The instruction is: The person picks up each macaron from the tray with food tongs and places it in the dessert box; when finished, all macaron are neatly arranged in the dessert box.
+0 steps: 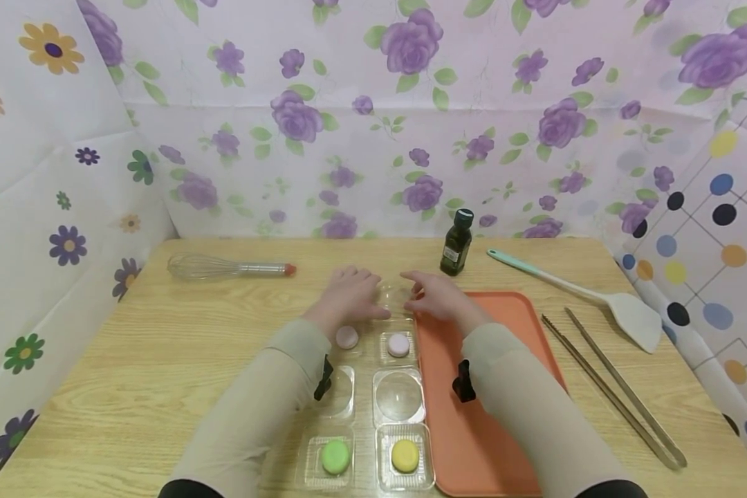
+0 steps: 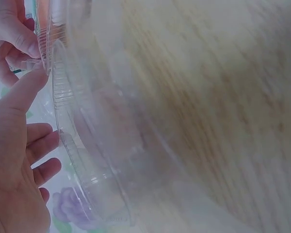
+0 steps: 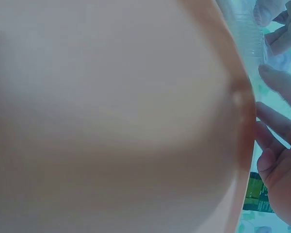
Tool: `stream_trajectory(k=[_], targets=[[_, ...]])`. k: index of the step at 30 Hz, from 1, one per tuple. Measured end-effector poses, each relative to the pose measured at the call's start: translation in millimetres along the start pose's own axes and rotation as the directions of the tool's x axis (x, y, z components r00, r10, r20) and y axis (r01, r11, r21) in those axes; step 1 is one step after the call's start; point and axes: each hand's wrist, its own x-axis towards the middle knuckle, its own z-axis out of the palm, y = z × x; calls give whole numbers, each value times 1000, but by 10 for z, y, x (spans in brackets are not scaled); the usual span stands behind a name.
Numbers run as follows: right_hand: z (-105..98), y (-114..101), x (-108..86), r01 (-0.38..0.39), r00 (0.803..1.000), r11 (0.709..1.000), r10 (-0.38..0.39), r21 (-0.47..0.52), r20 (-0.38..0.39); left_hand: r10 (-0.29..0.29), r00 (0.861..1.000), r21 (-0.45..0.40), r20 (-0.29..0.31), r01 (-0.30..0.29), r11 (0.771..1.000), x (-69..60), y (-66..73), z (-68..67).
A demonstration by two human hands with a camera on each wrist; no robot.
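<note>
"Flanking the clear lid (image 1: 394, 297) are two hands, left (image 1: 351, 296) and right (image 1: 440, 299). Where's its box?"

"The clear box (image 1: 383, 357) lies on the table (image 1: 162, 387), just beside the left edge of the orange tray (image 1: 485, 443), near that tray's far left corner. A pale pink macaron (image 1: 398, 344) sits in its base."

"Is either hand gripping?"

"Not that I can see. Both have relaxed, parted fingers. The left thumb's tip looks set against the plastic rim in the left wrist view; whether the right fingertips bear on it, I can't tell."

"How would it handle?"

"Very light, I'd judge: thin, springy plastic, smooth enough to slip. A hard squeeze could buckle the wall, and a jolt could roll the macaron, whose shell probably cracks easily. I'd hold the lid by its two side rims, near the corners, and leave the sweet alone."

"What's hard to make out?"

"The lid's tilt, being so transparent, and whether a hinge joins it to the base. The left sleeve (image 1: 243, 415) covers part of another open lid (image 1: 346, 391) toward the table's near edge. In the right wrist view the tray fills most of the picture, and the right hand is cut off by the border."
</note>
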Motion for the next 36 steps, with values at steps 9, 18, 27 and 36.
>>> stream_trajectory(k=[9,18,27,36], targets=[[-10,-12,-11,31,999,999,-31,26,-7,5,1000,-15,-5,-5,1000,-10,3,-38],[2,-18,10,81,996,993,-84,-80,-30,-1,1000,-37,-10,0,999,-9,1,-55],[9,-10,-42,94,992,995,-97,-34,-78,-18,1000,-68,-11,17,998,23,-34,-65],[-65,-48,-186,129,976,988,-143,-89,-164,-34,999,-116,-9,32,993,41,-89,-148]])
